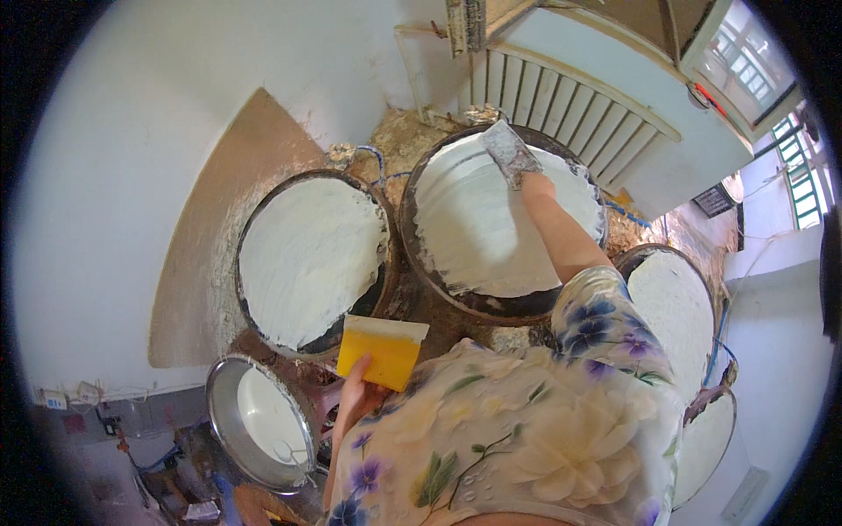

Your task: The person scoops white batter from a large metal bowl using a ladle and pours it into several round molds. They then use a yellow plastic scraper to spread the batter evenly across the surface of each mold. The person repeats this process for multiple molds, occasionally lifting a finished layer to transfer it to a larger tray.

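Note:
My right hand is closed on a flat, batter-smeared scraper at the far edge of the middle round griddle. A wide sheet of white batter covers most of that griddle, with ragged edges and dark metal showing at the near side. Nearer to me, my left hand grips a yellow scraper with a whitish upper edge, held close to the left griddle. A layer of white batter lies on that griddle too, leaving a dark strip at its lower right.
At the lower left stands a metal basin with white batter inside. A third white-coated griddle is at the right, with another round white surface below it. A slatted white rack rises behind the middle griddle.

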`<action>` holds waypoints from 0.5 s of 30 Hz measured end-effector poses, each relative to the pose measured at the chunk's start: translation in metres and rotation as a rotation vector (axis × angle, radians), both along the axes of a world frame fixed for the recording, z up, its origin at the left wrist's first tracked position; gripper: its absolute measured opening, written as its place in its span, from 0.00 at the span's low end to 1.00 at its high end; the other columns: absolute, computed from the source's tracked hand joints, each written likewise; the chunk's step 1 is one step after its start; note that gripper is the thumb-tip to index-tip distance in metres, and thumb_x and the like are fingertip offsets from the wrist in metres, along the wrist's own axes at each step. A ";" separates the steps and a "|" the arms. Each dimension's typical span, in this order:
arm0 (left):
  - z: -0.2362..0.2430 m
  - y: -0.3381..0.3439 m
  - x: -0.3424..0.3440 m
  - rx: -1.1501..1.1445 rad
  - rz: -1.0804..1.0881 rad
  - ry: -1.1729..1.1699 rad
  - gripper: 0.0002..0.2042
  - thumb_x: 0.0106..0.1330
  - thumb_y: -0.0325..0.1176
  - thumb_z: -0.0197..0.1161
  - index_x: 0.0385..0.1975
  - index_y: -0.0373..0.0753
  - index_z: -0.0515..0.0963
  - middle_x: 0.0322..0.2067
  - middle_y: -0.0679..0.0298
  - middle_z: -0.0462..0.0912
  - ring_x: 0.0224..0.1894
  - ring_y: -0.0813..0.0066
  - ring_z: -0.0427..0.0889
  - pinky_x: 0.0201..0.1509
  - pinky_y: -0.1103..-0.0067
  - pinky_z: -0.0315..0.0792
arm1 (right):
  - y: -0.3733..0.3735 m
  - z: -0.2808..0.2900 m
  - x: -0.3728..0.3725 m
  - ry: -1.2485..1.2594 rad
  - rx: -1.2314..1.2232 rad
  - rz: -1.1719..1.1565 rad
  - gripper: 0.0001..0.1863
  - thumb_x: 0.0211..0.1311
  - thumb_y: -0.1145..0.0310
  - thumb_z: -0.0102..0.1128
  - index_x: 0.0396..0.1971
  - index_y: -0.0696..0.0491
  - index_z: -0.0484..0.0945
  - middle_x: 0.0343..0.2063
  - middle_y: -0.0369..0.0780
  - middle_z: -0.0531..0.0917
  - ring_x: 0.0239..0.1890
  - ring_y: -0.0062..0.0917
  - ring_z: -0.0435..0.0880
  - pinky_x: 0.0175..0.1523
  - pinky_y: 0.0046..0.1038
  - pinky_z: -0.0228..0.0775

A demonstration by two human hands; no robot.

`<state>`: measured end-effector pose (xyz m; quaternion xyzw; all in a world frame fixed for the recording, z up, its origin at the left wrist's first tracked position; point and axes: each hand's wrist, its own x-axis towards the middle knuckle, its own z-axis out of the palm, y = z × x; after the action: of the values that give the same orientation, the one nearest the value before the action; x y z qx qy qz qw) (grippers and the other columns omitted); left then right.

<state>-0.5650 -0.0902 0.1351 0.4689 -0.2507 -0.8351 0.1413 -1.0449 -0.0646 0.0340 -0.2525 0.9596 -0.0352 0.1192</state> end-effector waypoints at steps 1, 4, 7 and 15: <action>0.000 0.000 0.000 -0.007 -0.009 0.001 0.15 0.59 0.43 0.51 0.41 0.40 0.67 0.28 0.67 0.74 0.16 0.81 0.67 0.16 0.86 0.61 | 0.008 -0.003 -0.007 0.011 -0.010 -0.028 0.12 0.53 0.69 0.47 0.34 0.52 0.78 0.37 0.42 0.79 0.42 0.32 0.77 0.44 0.31 0.71; 0.000 -0.004 -0.002 -0.010 -0.060 -0.004 0.15 0.59 0.43 0.51 0.41 0.40 0.67 0.27 0.67 0.74 0.14 0.81 0.66 0.15 0.86 0.60 | 0.031 -0.015 -0.026 0.073 -0.014 -0.197 0.13 0.55 0.67 0.42 0.32 0.52 0.78 0.35 0.45 0.79 0.41 0.36 0.77 0.43 0.33 0.70; -0.003 -0.011 -0.008 0.016 -0.140 -0.005 0.15 0.59 0.43 0.50 0.41 0.40 0.67 0.27 0.67 0.74 0.14 0.81 0.66 0.14 0.86 0.60 | 0.069 -0.019 -0.039 0.074 -0.041 -0.216 0.13 0.55 0.68 0.43 0.32 0.52 0.78 0.35 0.45 0.79 0.41 0.36 0.77 0.43 0.34 0.70; -0.005 -0.015 -0.031 0.004 -0.301 0.028 0.15 0.60 0.42 0.49 0.40 0.39 0.67 0.28 0.67 0.74 0.17 0.82 0.67 0.17 0.87 0.61 | 0.195 -0.018 -0.004 0.095 -0.099 -0.336 0.11 0.47 0.72 0.49 0.31 0.51 0.78 0.32 0.47 0.79 0.38 0.39 0.77 0.42 0.36 0.70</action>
<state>-0.5962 -0.1053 0.1304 0.4145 -0.3144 -0.8539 0.0168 -1.0489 0.1307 0.0158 -0.0955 0.9899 -0.0898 0.0536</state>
